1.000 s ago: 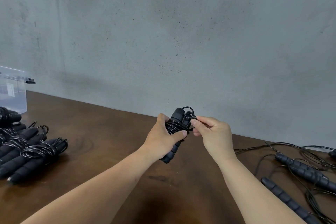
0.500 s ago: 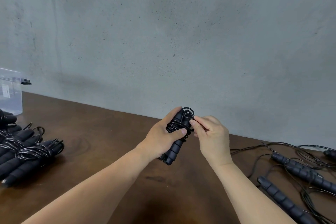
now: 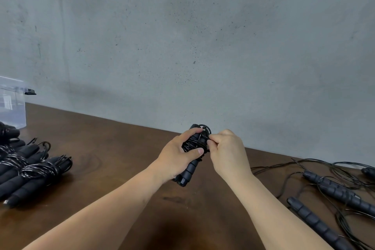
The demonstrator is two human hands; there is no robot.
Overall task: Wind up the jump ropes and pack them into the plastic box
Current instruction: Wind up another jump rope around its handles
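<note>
My left hand [image 3: 178, 154] grips a black jump rope [image 3: 189, 170] by its two foam handles, with the cord wound around their upper part. It is held above the brown table [image 3: 113, 152]. My right hand [image 3: 227, 150] pinches the end of the cord at the top of the bundle. A clear plastic box [image 3: 12, 103] stands at the far left edge, only partly in view.
Several wound jump ropes [image 3: 30, 166] lie in a pile on the left of the table. Unwound ropes [image 3: 332, 191] with loose black cord sprawl on the right. A grey concrete wall [image 3: 182, 36] runs along the table's far edge.
My right hand's fingers have closed in tighter on the cord end at the top of the bundle. The bundle stays in my left hand, nearly in place.
</note>
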